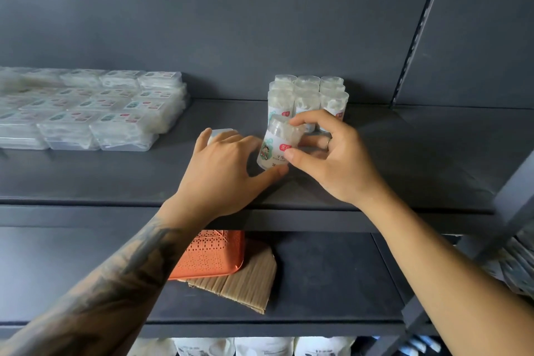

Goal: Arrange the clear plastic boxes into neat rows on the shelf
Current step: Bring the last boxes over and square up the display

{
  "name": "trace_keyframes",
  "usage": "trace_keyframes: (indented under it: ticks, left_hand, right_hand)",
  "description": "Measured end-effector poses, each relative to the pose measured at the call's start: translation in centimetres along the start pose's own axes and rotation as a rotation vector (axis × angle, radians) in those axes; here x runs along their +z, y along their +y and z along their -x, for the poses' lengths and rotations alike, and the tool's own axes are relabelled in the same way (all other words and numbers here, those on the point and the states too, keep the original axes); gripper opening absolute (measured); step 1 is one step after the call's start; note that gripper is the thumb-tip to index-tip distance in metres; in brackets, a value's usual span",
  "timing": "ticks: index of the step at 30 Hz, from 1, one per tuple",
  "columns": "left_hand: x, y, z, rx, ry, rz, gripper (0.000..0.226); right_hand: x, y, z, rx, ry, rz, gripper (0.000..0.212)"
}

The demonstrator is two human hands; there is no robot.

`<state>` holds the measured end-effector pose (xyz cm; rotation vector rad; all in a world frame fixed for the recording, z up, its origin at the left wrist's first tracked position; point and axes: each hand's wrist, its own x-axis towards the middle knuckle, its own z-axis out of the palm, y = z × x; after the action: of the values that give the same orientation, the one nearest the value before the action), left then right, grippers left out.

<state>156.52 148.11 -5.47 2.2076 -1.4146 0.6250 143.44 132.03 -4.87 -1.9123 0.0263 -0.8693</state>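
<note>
A clear plastic tube box with a white label stands tilted on the dark shelf. My right hand pinches it between thumb and fingertips. My left hand lies beside it with the thumb against its base, and its fingers cover another clear box of which only the top shows. Right behind stands a tight block of upright clear tube boxes in three rows. Flat clear rectangular boxes lie stacked in rows at the shelf's left.
On the lower shelf an orange perforated basket sits on a piece of corrugated cardboard. White packages fill the bottom level. A metal upright stands at the right, with more packets beyond it.
</note>
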Motion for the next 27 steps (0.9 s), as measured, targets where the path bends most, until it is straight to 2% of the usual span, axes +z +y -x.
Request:
trace_keyframes:
  ticks: [9, 12, 15, 21, 27]
  left_hand:
    - [0.3, -0.2, -0.1, -0.030, -0.032, -0.016, 0.068]
    - [0.2, -0.2, 0.0, -0.022, -0.059, -0.012, 0.066]
    - [0.1, -0.3, 0.2, -0.022, -0.066, -0.020, 0.073]
    - [-0.5, -0.3, 0.2, -0.110, -0.109, -0.093, 0.084]
    - [-0.6, -0.1, 0.2, -0.200, -0.158, -0.095, 0.083]
  right_hand:
    - [1.2, 0.2, -0.1, -0.077, 0.038, 0.195, 0.038]
    - [1.2, 0.2, -0.1, -0.070, 0.045, 0.211, 0.039]
    - [0.8, 0.3, -0.5, -0.053, 0.058, 0.265, 0.040]
    - [1.1, 0.6, -3.1, -0.046, 0.100, 0.542, 0.040]
    - [1.5, 1.7, -6.0, 0.004, 0.082, 0.600, 0.040]
